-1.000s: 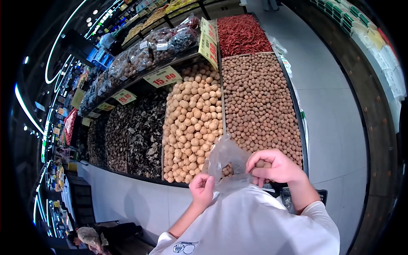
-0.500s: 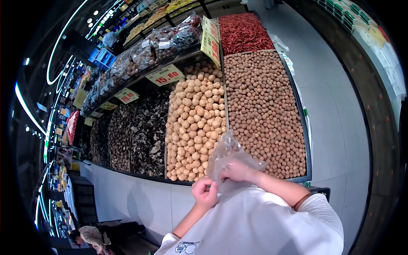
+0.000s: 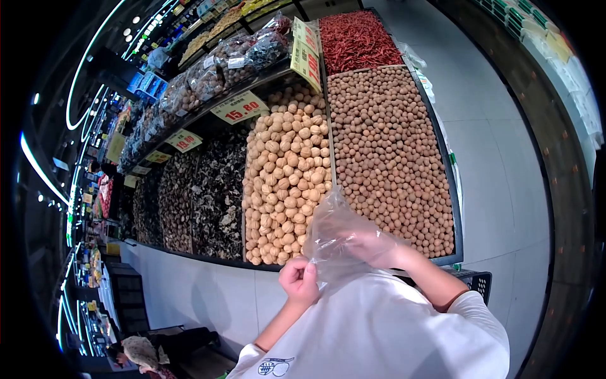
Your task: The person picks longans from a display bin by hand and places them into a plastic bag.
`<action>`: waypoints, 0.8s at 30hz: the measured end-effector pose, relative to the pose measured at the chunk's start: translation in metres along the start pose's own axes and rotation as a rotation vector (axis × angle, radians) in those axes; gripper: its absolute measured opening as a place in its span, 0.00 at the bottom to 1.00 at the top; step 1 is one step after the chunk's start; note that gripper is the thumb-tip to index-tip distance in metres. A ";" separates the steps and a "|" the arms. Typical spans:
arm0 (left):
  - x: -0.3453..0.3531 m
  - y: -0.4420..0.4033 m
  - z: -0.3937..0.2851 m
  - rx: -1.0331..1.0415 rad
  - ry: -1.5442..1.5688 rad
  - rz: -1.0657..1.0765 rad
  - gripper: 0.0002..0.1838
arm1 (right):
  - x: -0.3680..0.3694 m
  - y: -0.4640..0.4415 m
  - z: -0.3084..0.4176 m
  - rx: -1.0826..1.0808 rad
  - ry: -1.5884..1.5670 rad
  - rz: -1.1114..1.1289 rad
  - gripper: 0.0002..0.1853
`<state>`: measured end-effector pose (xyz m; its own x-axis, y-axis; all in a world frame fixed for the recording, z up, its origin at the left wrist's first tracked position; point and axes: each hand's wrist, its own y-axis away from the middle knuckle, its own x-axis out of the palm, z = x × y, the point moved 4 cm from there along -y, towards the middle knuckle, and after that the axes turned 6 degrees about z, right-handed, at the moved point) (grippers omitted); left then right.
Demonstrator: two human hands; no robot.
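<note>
A clear plastic bag (image 3: 331,221) hangs in front of me over the near edge of the walnut and longan bins. My left hand (image 3: 300,281) is closed in a pinch on the bag's left edge. Inside the bag is my right hand (image 3: 369,246), seen hazily through the film; its fingers look stretched out with nothing in them. Round tan walnuts (image 3: 287,177) fill the bin ahead, and smaller brown balls like dried longans (image 3: 391,158) fill the one to the right.
Dried red chillies (image 3: 360,41) lie beyond the brown balls. Dark dried fungus (image 3: 221,196) sits to the left, under a shelf of bagged goods (image 3: 208,72) with price signs (image 3: 240,107). A black crate (image 3: 476,284) stands low at right. Another person (image 3: 148,354) is at lower left.
My right hand has gone from gripping the bag's rim to inside it, and the bag has spread wider. My left hand keeps its pinch. The view has shifted slightly.
</note>
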<state>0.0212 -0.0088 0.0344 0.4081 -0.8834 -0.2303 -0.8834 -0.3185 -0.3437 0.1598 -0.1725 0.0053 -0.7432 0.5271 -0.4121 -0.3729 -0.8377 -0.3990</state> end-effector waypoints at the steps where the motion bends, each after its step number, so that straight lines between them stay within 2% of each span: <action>1: 0.001 -0.002 -0.001 0.019 0.011 -0.027 0.10 | -0.010 0.010 0.009 0.000 0.001 -0.003 0.22; 3: 0.003 -0.005 -0.001 0.038 0.027 -0.049 0.09 | -0.016 0.038 0.022 0.390 -0.342 0.426 0.22; 4: 0.004 -0.004 0.000 0.020 0.035 -0.050 0.09 | -0.032 0.043 0.032 0.395 -0.341 0.421 0.22; 6: 0.006 -0.004 0.002 0.001 0.048 -0.046 0.09 | -0.067 0.046 0.049 0.228 -0.571 0.487 0.24; 8: 0.008 -0.005 0.004 -0.017 0.039 -0.029 0.09 | -0.098 0.055 0.040 0.144 -0.821 0.256 0.21; 9: 0.009 -0.006 0.004 -0.014 0.041 -0.025 0.09 | -0.109 0.057 0.028 0.167 -0.851 0.085 0.18; 11: 0.009 -0.008 0.004 -0.020 0.072 -0.001 0.08 | -0.136 0.047 0.002 0.346 -0.707 -0.256 0.10; 13: 0.008 -0.008 0.005 -0.033 0.080 0.005 0.08 | -0.153 0.043 -0.044 0.592 -0.403 -0.578 0.12; 14: 0.008 -0.009 0.006 -0.045 0.088 0.005 0.08 | -0.162 0.045 -0.068 0.719 0.043 -0.595 0.15; 16: 0.008 -0.009 0.005 -0.048 0.080 0.013 0.08 | -0.170 0.045 -0.103 0.782 0.454 -0.583 0.20; 18: 0.008 -0.010 0.006 -0.058 0.070 0.016 0.09 | -0.167 0.048 -0.136 0.831 0.622 -0.534 0.22; 19: 0.008 -0.009 0.007 -0.051 0.055 0.023 0.09 | -0.165 0.049 -0.149 0.947 0.634 -0.448 0.25; 24: 0.006 -0.007 0.011 -0.067 0.044 0.025 0.09 | -0.153 0.038 -0.173 1.040 0.578 -0.393 0.30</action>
<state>0.0326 -0.0085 0.0256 0.3765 -0.9051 -0.1976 -0.9073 -0.3171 -0.2761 0.3555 -0.2596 -0.0889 -0.2281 0.5320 -0.8154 -0.9709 -0.1869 0.1497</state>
